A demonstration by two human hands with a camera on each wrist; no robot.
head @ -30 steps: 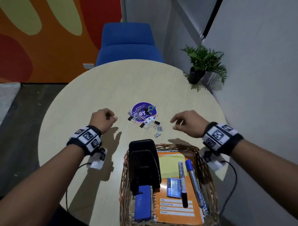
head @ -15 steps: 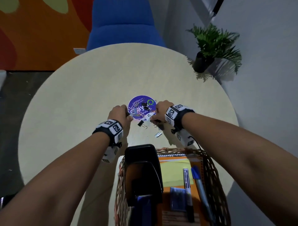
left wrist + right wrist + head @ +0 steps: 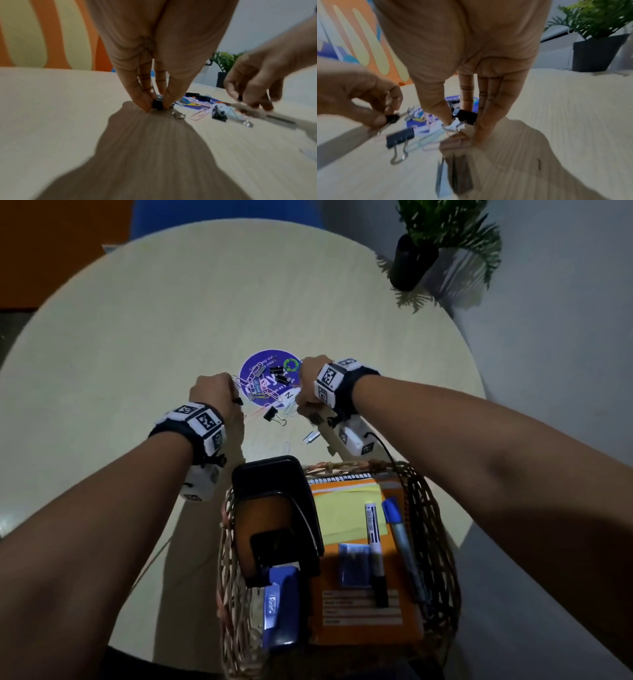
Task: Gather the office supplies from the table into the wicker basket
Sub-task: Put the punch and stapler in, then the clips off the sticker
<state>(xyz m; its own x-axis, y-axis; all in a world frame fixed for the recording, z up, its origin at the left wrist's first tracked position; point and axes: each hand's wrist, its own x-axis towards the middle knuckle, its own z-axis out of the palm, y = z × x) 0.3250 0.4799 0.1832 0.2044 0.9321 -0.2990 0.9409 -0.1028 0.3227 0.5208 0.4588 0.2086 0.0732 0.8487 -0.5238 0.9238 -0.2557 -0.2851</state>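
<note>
Black binder clips and coloured paper clips lie scattered on and around a round purple sticker (image 3: 265,363) at the table's middle. My left hand (image 3: 157,106) pinches one small black binder clip (image 3: 158,104) at the pile's left edge (image 3: 236,400). My right hand (image 3: 464,122) pinches another black binder clip (image 3: 465,117) at the pile's right side. A loose binder clip (image 3: 272,415) lies between the hands, with a staple strip (image 3: 311,437) and a paper clip (image 3: 287,445) nearer me. The wicker basket (image 3: 432,508) stands at the table's near edge.
The basket holds a black hole punch (image 3: 274,501), a blue stapler (image 3: 279,607), an orange notebook (image 3: 359,614) and two markers (image 3: 375,546). A potted plant (image 3: 416,258) stands at the far right by the wall. A blue chair (image 3: 222,213) is behind the table.
Both hands moved forward and inward from apart over the table to the clip pile. Each now pinches a binder clip. The view has tilted down.
</note>
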